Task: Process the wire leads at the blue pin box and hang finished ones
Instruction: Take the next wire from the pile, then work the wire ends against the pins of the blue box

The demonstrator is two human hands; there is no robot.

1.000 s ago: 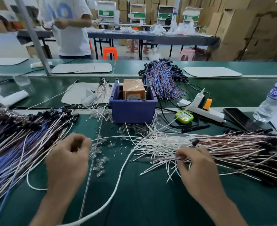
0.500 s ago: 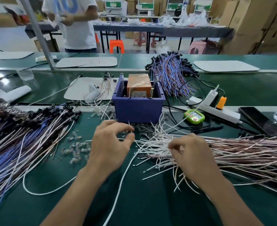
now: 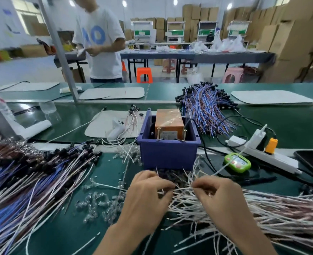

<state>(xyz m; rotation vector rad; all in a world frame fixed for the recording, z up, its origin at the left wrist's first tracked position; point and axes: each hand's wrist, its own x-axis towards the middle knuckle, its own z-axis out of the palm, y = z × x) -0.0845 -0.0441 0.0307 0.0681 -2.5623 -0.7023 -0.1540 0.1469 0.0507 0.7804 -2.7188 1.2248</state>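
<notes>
The blue pin box stands mid-bench with an orange block and two upright brass pins inside. Just in front of it, my left hand and my right hand sit close together over the tips of a big fan of white wire leads spreading to the right. My right fingers pinch white leads at their ends. My left fingers curl down onto the same tips; what they hold is hidden. A heap of blue, white and brown leads with black ends lies at the left.
Small clear plastic parts lie scattered left of my hands. A green timer, white power strip and black phone sit at the right. Another bundle of blue leads lies behind the box. A person in a white shirt stands beyond the bench.
My left hand has moved right from the scattered clear parts to meet my right hand at the lead tips. The view has tilted up and closer to the box.
</notes>
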